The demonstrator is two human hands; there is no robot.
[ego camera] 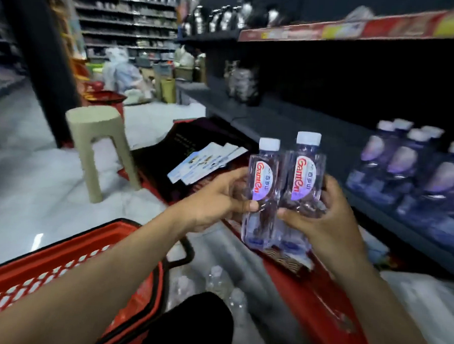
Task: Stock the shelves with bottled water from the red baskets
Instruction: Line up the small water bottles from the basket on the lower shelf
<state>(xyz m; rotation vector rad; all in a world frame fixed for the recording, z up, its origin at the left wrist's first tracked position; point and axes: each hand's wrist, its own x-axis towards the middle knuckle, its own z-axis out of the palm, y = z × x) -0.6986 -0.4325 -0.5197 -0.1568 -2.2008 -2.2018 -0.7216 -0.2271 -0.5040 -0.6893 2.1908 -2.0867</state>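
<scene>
Red "Ganten" brand name down the left bottle [263, 179] and the right bottle [304, 176]

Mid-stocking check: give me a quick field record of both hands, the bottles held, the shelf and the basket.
left hand: grips left bottle, upright
right hand: grips right bottle, upright, close beside the other
shelf: bare dark stretch ahead
stocked bottles: standing on shelf at right
spare bottles: lying low between the forearms
red basket: lower left, under left forearm
stool: beige, on floor at left
</scene>
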